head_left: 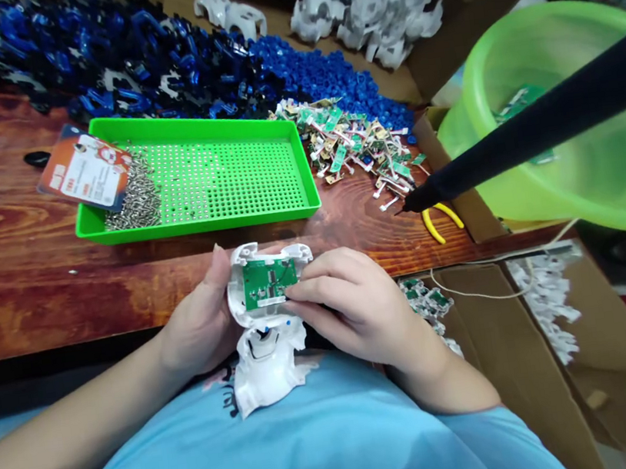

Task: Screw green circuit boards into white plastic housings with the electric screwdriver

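Note:
My left hand (202, 317) is wrapped around the left side of a white plastic housing (236, 303), its thumb pointing up along the edge. Inside the housing lies a green circuit board (255, 283) with small black chips and a white strip along its lower edge. The fingers of my right hand (351, 299) are pinched together at the board's lower right corner and hide it. A second white shell piece (268, 373) hangs below the housing, resting against my blue shirt. Small blue dots show where the two white pieces meet.
Beyond my hands stands a green perforated tray (200, 225) with screws (138, 197) and a printed card (86, 169). Small wired boards (343, 137), blue parts (306, 64) and white shells (373, 1) lie behind. A black screwdriver (508, 129) hangs at right, above yellow-handled pliers (434, 225).

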Motion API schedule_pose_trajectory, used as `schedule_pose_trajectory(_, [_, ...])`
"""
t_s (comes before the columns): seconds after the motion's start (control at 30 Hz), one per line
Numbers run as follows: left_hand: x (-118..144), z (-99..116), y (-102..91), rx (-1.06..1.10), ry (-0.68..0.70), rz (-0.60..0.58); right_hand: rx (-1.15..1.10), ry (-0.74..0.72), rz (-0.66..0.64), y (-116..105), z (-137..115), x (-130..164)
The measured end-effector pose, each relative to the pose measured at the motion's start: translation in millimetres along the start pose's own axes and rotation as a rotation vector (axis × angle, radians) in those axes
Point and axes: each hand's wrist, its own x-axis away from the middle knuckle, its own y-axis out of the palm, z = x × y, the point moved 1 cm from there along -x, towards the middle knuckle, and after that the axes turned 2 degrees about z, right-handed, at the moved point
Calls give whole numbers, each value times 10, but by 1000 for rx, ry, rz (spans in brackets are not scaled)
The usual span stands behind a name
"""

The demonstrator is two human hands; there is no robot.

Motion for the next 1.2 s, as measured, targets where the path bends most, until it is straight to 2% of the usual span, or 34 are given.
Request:
schedule_pose_trajectory(0.17, [7, 11, 12, -35, -15, -2, 56, 36, -69, -6, -32, -12])
schedule_pose_trajectory(0.3, [56, -14, -55, -162, 19, 64, 161, 41, -139, -5, -63, -30])
schedule_pose_trajectory(0.43, [119, -26, -82, -382, 50, 208, 208, 24, -181, 14, -85, -56])
schedule_pose_trajectory(0.57, [151, 23, 17, -395, 64, 392, 149, 35, -218, 11, -92, -45])
schedule_pose_trajectory(0.63, [157, 58, 68, -388, 65, 467, 58, 46, -119, 4, -81, -2])
schedule_pose_trajectory(0.7, [158, 78, 92, -392, 44, 502, -61, 135, 87, 0, -51, 63])
schedule_pose_trajectory(0.77, [157, 78, 80, -412, 24, 509, -229, 365, 278, 16, -1, 131])
schedule_pose_trajectory(0.8, [157, 72, 64, -428, 19, 503, -336, 499, 308, 37, 25, 157])
schedule_pose_trajectory(0.83, [157, 64, 43, -445, 23, 494, -451, 622, 281, 65, 45, 172])
schedule_pose_trajectory(0.9, [162, 48, 2, -479, 48, 467, -682, 773, 116, 130, 65, 168])
schedule_pose_trajectory(0.97, [175, 41, -26, -517, 71, 441, -879, 810, -53, 183, 66, 132])
schedule_pose_trajectory(1.0, [184, 42, -32, -541, 81, 428, -950, 821, -94, 202, 68, 110])
schedule_pose_trajectory(1.1, [217, 59, -20, -644, 122, 400, -1092, 849, -113, 243, 86, 47])
schedule_pose_trajectory(1.2, [244, 68, 1, -705, 136, 393, -1139, 845, -102, 282, 110, 9])
